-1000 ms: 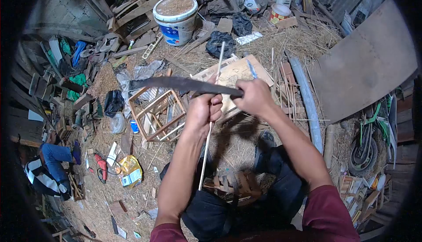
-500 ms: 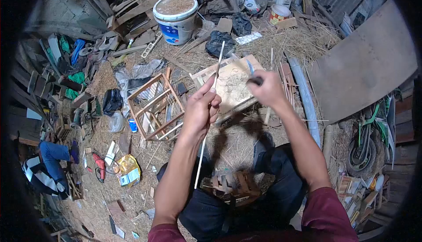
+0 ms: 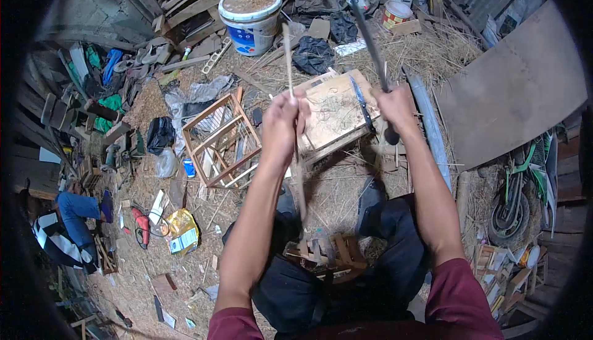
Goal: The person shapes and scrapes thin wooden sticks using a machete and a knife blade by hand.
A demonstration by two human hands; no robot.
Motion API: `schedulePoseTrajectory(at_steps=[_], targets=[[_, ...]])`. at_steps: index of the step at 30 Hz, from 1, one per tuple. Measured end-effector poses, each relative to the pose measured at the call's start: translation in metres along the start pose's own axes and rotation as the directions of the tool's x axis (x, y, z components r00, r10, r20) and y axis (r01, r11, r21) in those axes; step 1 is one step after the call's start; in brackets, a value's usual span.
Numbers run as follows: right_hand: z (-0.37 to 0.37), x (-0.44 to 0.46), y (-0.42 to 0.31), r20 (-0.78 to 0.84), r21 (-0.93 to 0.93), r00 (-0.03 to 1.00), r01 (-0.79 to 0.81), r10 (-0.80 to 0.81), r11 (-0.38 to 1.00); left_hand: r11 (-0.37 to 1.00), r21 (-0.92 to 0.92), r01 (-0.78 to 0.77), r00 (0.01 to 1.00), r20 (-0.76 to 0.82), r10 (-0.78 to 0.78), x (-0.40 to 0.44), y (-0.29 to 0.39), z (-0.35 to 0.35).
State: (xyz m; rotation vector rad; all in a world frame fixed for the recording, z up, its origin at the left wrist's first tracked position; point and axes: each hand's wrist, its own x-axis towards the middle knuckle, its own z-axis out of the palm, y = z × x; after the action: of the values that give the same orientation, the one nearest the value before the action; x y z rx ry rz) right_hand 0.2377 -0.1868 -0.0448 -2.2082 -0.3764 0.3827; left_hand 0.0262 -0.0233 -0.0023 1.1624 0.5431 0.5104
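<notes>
Near the middle of the head view, above a straw-strewn floor (image 3: pixel 333 188), two bare hands work apart from each other. The left hand (image 3: pixel 283 122) has its grip closed around a thin stick (image 3: pixel 288 62), which stands roughly upright, its near end blurred between the knees. The right hand (image 3: pixel 397 108) has its grip wrapped around the handle of a long dark blade (image 3: pixel 370 43), which points to the far side and slightly left, apart from the stick.

Just beyond the hands is a low wooden desk (image 3: pixel 322 131) with curled shavings on top. A knife (image 3: pixel 360 96) with a black handle lies along its right side. To the left sits an open wooden frame (image 3: pixel 207 112) (slim sticks show inside it); farther off stands a white bucket (image 3: pixel 250 21). At far right, a large flat sheet (image 3: pixel 513 86) leans near a small motorbike (image 3: pixel 511 207).
</notes>
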Motion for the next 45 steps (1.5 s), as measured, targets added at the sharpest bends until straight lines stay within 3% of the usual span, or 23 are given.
schedulePoseTrajectory(at_steps=[3,4,6,10,14,19,22,26,28,29,30,32,36,37,41,45], targets=[[0.018,-0.035,-0.027,0.175,0.311,0.984,-0.031,-0.025,0.950,0.972,-0.197,-0.125,0.992,0.009,0.130,0.030,0.000,0.013],[0.026,-0.046,-0.038,0.226,0.315,0.974,-0.073,0.000,0.946,0.966,-0.223,-0.129,0.991,0.011,0.135,0.037,-0.008,0.014],[0.054,-0.053,-0.030,0.332,0.502,0.942,-0.131,-0.051,0.855,0.953,-0.272,-0.133,0.990,0.005,0.139,0.045,-0.025,0.014],[0.070,-0.068,-0.051,0.475,0.559,0.879,-0.275,-0.030,0.782,0.857,-0.487,-0.170,0.980,0.005,0.197,0.047,-0.027,0.018],[0.082,-0.059,-0.045,0.384,0.584,0.920,-0.177,-0.078,0.793,0.824,-0.523,-0.217,0.973,-0.044,0.228,0.050,-0.023,0.012],[0.073,-0.036,-0.028,0.324,0.402,0.942,-0.054,-0.087,0.914,0.829,-0.372,-0.418,0.908,-0.182,0.376,0.046,0.012,-0.006],[0.066,-0.034,-0.029,0.326,0.372,0.943,-0.069,-0.061,0.926,0.869,-0.046,-0.493,0.839,-0.291,0.460,0.039,0.026,-0.012],[0.074,-0.033,-0.030,0.344,0.379,0.935,-0.054,-0.087,0.924,0.831,0.062,-0.553,0.800,-0.241,0.550,0.025,0.034,-0.014],[0.067,-0.043,-0.042,0.307,0.328,0.946,-0.003,-0.104,0.945,0.793,0.117,-0.598,0.738,-0.306,0.602,0.022,0.034,-0.009],[0.067,-0.042,-0.042,0.299,0.261,0.940,0.084,-0.163,0.962,0.788,0.123,-0.603,0.730,-0.313,0.607,0.020,0.034,-0.008],[0.072,-0.042,-0.039,0.164,0.239,0.949,0.228,-0.270,0.944,0.783,0.130,-0.608,0.722,-0.321,0.613,0.019,0.033,-0.008],[0.085,-0.047,-0.031,-0.095,0.137,0.872,0.489,-0.480,0.862,0.749,0.221,-0.624,0.690,-0.293,0.662,0.019,0.031,-0.007],[0.055,-0.077,-0.067,0.184,0.115,0.944,0.255,-0.273,0.960,0.686,0.359,-0.632,0.665,-0.203,0.719,0.019,0.025,-0.007],[0.055,-0.083,-0.070,0.187,0.168,0.938,0.261,-0.291,0.951,0.635,0.435,-0.638,0.641,-0.156,0.751,0.019,0.024,-0.007],[0.054,-0.093,-0.074,0.107,0.183,0.881,0.437,-0.460,0.880,0.618,0.445,-0.648,0.665,-0.065,0.744,0.029,0.012,-0.012],[0.055,-0.099,-0.077,0.083,0.191,0.831,0.528,-0.550,0.827,0.517,0.546,-0.659,0.605,-0.023,0.796,0.025,0.014,-0.001]])
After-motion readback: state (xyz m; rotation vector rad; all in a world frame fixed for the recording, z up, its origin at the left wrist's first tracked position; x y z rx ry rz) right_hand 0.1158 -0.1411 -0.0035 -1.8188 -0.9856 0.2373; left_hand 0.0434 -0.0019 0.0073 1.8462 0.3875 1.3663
